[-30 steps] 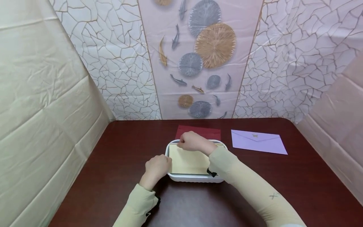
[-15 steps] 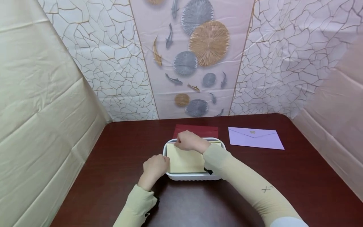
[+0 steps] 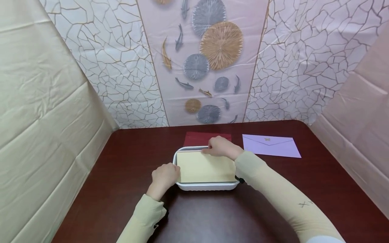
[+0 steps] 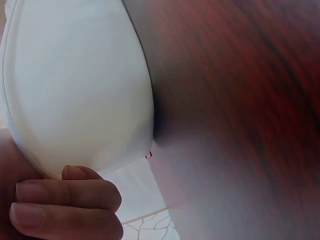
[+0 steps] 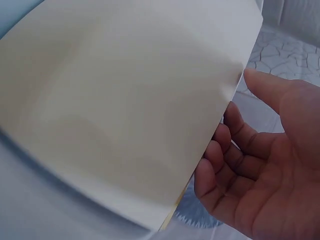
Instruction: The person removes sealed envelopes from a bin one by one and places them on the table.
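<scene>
A white oblong tray [image 3: 206,186] stands on the dark red table, with a cream envelope [image 3: 205,167] lying flat in it. My left hand [image 3: 164,175] grips the tray's left end; in the left wrist view its curled fingers [image 4: 65,205] lie against the white tray [image 4: 75,85] wall. My right hand [image 3: 220,147] is at the envelope's far edge. The right wrist view shows that hand [image 5: 250,165] with fingers curled under the cream envelope's [image 5: 125,100] edge and the thumb beside it.
A dark red envelope [image 3: 197,138] lies just behind the tray, partly hidden by it. A lilac envelope [image 3: 270,145] lies at the back right. Draped walls close in the table on the left, back and right.
My right hand has slid rightward along the envelope's far edge, from near its left corner to right of the middle. The left hand stays on the tray's end.
</scene>
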The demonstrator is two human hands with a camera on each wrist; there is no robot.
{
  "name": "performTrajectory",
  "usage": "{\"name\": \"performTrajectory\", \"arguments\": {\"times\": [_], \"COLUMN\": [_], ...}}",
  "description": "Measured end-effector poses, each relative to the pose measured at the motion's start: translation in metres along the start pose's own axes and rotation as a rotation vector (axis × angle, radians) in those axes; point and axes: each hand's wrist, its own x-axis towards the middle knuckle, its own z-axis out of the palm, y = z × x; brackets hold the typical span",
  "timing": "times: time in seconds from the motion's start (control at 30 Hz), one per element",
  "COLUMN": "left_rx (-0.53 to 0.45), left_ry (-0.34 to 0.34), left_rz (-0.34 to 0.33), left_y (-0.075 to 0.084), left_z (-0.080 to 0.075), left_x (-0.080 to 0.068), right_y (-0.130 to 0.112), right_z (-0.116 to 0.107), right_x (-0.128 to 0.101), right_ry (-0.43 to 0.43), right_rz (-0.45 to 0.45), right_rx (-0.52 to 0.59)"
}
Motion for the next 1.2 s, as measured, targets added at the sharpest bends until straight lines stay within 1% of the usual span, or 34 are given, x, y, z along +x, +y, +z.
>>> {"name": "performTrajectory", "arguments": {"times": [0.23,0.37,0.53,0.77,0.9,1.03,1.2], "left_rx": [-0.006,-0.006,-0.008,-0.012,-0.009,0.003,0.006], "left_ry": [0.005,0.002,0.003,0.019,0.013,0.006,0.000], "left_rz": [-0.004,0.000,0.000,0.000,-0.004,-0.010,-0.015], "left_y": [0.002,0.003,0.003,0.002,0.001,0.001,0.002], "left_z": [0.000,0.001,0.001,0.000,0.000,0.001,0.001], "left_x": [0.000,-0.001,-0.002,-0.002,-0.002,-0.001,-0.001], "right_y": [0.006,0.007,0.004,-0.008,-0.020,-0.036,-0.056], "right_z": [-0.006,-0.004,-0.002,0.002,0.007,0.012,0.017], "right_x": [-0.009,-0.009,-0.010,-0.005,0.002,0.011,0.020], "right_ry": [0.022,0.022,0.015,0.013,0.028,0.039,0.029], "right_rz": [0.012,0.032,0.024,0.022,-0.027,-0.077,-0.104], "right_rx": [-0.010,-0.019,-0.039,-0.011,0.000,0.009,-0.026]}}
